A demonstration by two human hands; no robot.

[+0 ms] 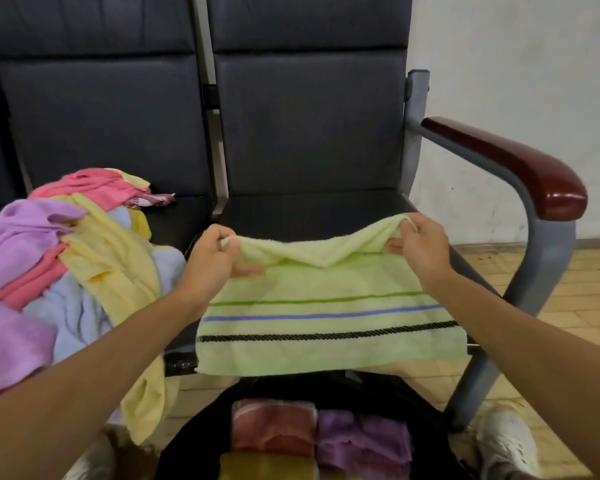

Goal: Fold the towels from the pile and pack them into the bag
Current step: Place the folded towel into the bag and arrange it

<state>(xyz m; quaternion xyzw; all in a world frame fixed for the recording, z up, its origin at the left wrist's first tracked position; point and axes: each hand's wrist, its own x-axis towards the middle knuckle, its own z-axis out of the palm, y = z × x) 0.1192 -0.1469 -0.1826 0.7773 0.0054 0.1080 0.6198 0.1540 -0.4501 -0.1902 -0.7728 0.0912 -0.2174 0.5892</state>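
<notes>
Pinching green towel [326, 306] corners, fingers [234, 249] apart

Green striped towel [326, 306] in both hands [215, 261] [421, 247], above bag [191, 441]

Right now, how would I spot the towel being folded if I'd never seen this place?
Find the dark chair seat beside the reddish-brown armrest. Held over it, between the left hand and right hand, is the pale green towel. Unlike the pink, purple and yellow ones in the pile to its left, it shows green, blue and black stripes.
</notes>
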